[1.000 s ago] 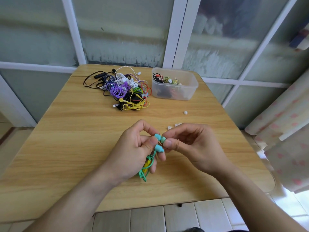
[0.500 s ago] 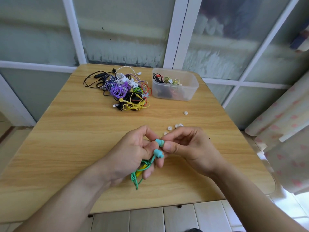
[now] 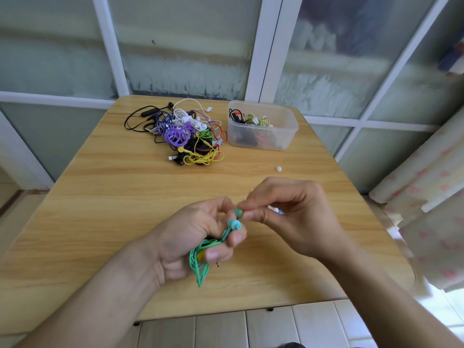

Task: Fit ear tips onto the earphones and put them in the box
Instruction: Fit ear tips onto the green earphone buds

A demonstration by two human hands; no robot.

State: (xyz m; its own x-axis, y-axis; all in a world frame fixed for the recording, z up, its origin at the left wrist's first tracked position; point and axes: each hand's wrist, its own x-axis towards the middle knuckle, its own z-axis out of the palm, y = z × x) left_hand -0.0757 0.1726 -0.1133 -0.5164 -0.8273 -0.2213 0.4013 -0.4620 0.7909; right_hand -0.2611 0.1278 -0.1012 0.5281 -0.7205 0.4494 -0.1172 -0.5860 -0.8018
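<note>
Left hand [image 3: 193,237] curls around the coiled green earphones [image 3: 200,259]; right hand [image 3: 288,217] pinches one earbud [image 3: 237,212] — the ear tip between its fingertips is hidden.

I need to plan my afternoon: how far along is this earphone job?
Early on. Done: a few earphones already lie in the clear box. In hand: the left hand grips the coiled green earphones while the right hand pinches at one earbud. Left: the tangled pile waits on the table, and a loose white ear tip.
</note>
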